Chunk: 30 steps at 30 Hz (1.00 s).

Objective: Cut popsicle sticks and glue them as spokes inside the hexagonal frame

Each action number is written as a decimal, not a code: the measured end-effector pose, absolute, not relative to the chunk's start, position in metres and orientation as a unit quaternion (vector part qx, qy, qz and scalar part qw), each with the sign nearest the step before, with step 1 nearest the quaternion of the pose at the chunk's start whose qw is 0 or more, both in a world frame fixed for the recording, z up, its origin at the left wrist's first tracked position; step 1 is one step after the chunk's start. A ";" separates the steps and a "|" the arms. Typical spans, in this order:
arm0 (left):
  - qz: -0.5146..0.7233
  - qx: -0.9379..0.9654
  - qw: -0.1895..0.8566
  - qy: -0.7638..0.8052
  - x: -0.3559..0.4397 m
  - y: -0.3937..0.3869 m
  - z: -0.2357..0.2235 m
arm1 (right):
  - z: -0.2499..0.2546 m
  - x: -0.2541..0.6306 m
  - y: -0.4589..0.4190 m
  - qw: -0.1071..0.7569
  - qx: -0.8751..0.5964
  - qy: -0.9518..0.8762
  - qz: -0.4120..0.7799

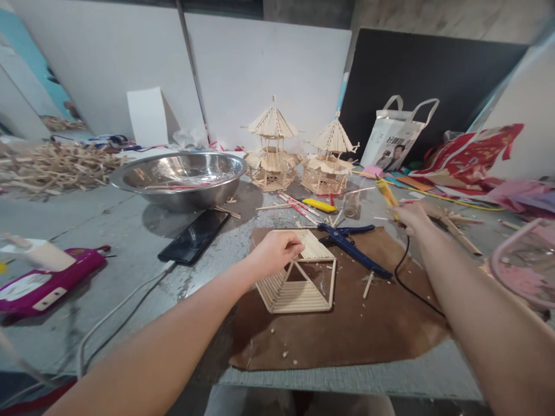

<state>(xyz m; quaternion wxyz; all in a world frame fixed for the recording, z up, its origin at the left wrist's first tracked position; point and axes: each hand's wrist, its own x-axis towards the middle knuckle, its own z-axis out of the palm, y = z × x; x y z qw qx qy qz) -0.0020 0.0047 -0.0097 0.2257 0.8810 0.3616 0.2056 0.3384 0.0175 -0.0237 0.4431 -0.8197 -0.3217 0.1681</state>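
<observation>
Right grip (pixel 411 216) holds yellow tool (pixel 385 195), mid-right | left grip (pixel 277 253) pinched narrow, contents unclear, at stick panel (pixel 303 297), lower centre | risk: black cord (pixel 398 277) could snag blue pliers (pixel 355 252), jogging panel

The mat (pixel 347 341) lay by the middle of the worktop's (pixel 117 231) near edge. On its far left part lay the stick frame (pixel 303 299), beneath the left hand (pixel 277 254); to the right, the pliers (pixel 349 248) reached the mat's far edge. Beyond that edge lay the knife (pixel 319 205). Behind it, near the worktop's far edge, stood one tower (pixel 272 159) and, to its right, a second tower (pixel 330 162). Left of both sat the basin (pixel 195 193), the phone (pixel 193 237) before it. The power strip (pixel 87 263) lay toward the worktop's left edge, the stick pile (pixel 60 167) behind it. Beyond the mat's far right corner, the right hand (pixel 411 218) held a tool (pixel 387 198); behind stood the bag (pixel 390 141).
</observation>
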 end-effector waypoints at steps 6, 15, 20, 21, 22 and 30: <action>0.209 0.809 0.407 0.368 -0.001 -0.001 -0.004 | -0.002 0.309 -0.007 0.534 -0.725 -0.330 0.284; 0.308 0.608 0.625 0.382 -0.001 0.007 -0.007 | 0.001 0.245 -0.048 0.613 -0.534 -0.379 0.442; 0.336 0.526 0.698 0.350 -0.003 0.013 -0.011 | -0.007 0.226 -0.058 0.529 -0.541 -0.514 0.404; 0.340 0.516 0.706 0.347 -0.004 0.013 -0.012 | -0.008 0.222 -0.059 0.517 -0.544 -0.536 0.387; 0.342 0.507 0.712 0.345 -0.004 0.014 -0.011 | -0.009 0.218 -0.060 0.508 -0.546 -0.552 0.374; 0.330 0.475 0.744 0.335 -0.004 0.014 -0.010 | -0.024 0.203 -0.061 0.437 -0.536 -0.617 0.375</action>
